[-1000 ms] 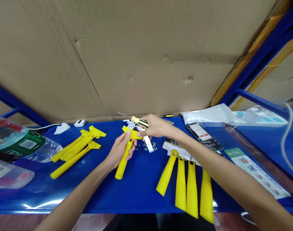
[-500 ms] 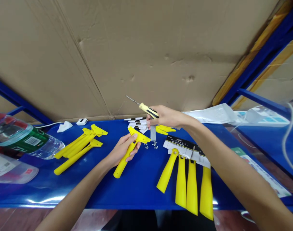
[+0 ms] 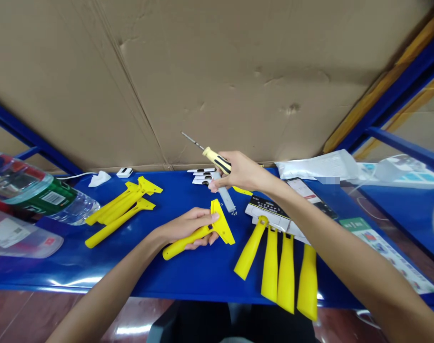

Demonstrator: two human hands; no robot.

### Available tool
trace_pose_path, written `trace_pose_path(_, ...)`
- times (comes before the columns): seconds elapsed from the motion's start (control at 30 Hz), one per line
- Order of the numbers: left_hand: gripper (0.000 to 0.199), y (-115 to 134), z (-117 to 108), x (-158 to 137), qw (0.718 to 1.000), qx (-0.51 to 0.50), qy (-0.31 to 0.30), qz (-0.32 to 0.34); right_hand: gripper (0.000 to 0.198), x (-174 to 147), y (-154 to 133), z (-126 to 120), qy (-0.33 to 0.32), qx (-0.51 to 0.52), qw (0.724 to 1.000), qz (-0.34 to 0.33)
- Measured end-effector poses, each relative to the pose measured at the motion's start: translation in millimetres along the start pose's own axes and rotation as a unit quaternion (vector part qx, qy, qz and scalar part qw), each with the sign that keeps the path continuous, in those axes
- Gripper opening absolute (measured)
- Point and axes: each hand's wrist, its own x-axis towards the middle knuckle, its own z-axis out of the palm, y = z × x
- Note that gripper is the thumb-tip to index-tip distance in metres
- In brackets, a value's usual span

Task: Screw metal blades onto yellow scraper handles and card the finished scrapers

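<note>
In the head view, my left hand (image 3: 188, 225) is closed around a yellow scraper handle (image 3: 222, 227), its flat T-shaped head pointing right. My right hand (image 3: 243, 170) grips a screwdriver (image 3: 212, 157) with a cream and black grip, its shaft aimed up and left. The same hand also pinches a flat grey strip (image 3: 227, 197), which slants down toward the scraper head without touching it. Small screws (image 3: 234, 213) lie on the blue table beyond the strip's lower end, partly hidden by it.
Several yellow scraper handles (image 3: 120, 212) lie at left, near a large water bottle (image 3: 56, 197). At right, more yellow scrapers (image 3: 269, 262) with black and white cards overhang the front edge. A phone (image 3: 308, 193) and a white plastic bag (image 3: 317, 166) are behind my right forearm.
My left hand has turned the scraper so its head swings round to the right. The grey strip has tilted from upright to slanting in my right hand. The view has shifted slightly.
</note>
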Motion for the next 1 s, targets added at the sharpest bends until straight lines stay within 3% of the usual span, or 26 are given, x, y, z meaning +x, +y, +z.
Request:
trace_pose_path(0.2,0.053,1.2,1.6,0.2,1.0,0.005,0.015,0.011,0.046,3.3,6.1,18.0,-0.06,0.113,0.991,0.046)
trace_pose_path(0.4,0.053,-3.0,-1.0,5.6,0.997,-0.021,0.048,0.053,0.046,1.1,3.2,24.3,-0.041,0.138,0.987,0.077)
trace_pose_path(0.6,0.051,-4.4,-4.4,6.9,0.995,-0.03,0.063,0.075,0.012,0.1,5.5,17.8,-0.077,0.158,0.982,0.071)
trace_pose_path(0.77,0.05,-3.6,-5.2,6.2,0.993,-0.033,0.075,0.084,0.027,1.8,11.1,9.1,-0.081,0.168,0.979,0.078)
trace_pose_path(1.0,0.051,-5.7,-8.4,8.4,0.994,-0.031,0.07,0.078,0.023,3.7,14.6,9.5,-0.075,0.162,0.982,0.054)
